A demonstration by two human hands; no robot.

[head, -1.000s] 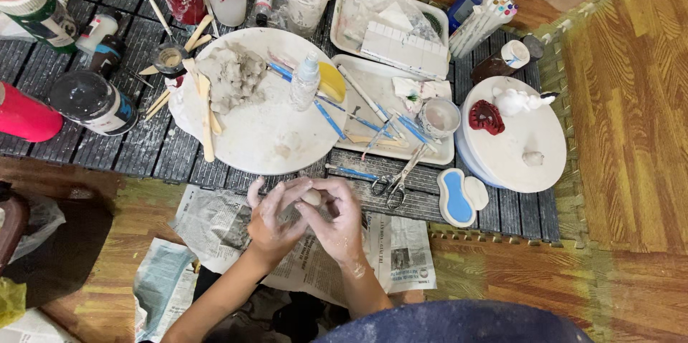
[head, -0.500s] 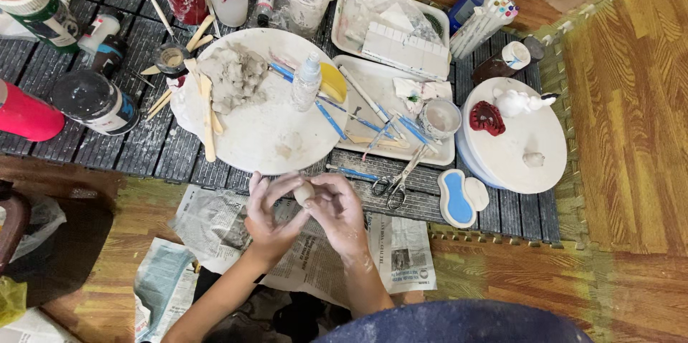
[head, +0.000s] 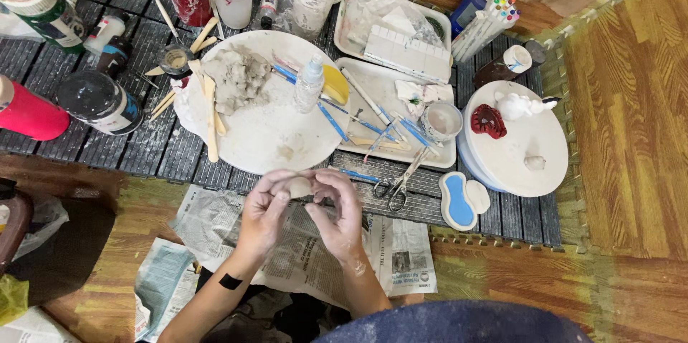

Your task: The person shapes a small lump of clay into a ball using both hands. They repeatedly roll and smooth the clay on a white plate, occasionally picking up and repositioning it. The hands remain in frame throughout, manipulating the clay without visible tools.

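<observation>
While it sits between both sets of fingertips, the small pale clay lump (head: pixel 298 186) hangs just above the near edge of the dark slatted table (head: pixel 143 146), over the spread newspaper (head: pixel 301 250). The left hand (head: pixel 264 215) cups it from one side, the fingers (head: pixel 276 184) curled and pressed against the clay; the right hand (head: pixel 337 215) closes on it from the other, thumb and forefinger bent in a pinch (neither hand is spread, both are folded tight round the lump). Compared with a second ago, the hands have stayed in almost the same spot, though the clay now shows more plainly at the top of the grip, where before the fingers covered most of it.

Just beyond the hands lies a round white board (head: pixel 269 128) carrying a heap of grey clay (head: pixel 236 78), wooden modelling sticks (head: pixel 209 117) and a small spray bottle (head: pixel 309 85). Scissors (head: pixel 398 184) lie just right of the hands, and further right a white turntable (head: pixel 516 139) bears a red piece (head: pixel 489 121).
</observation>
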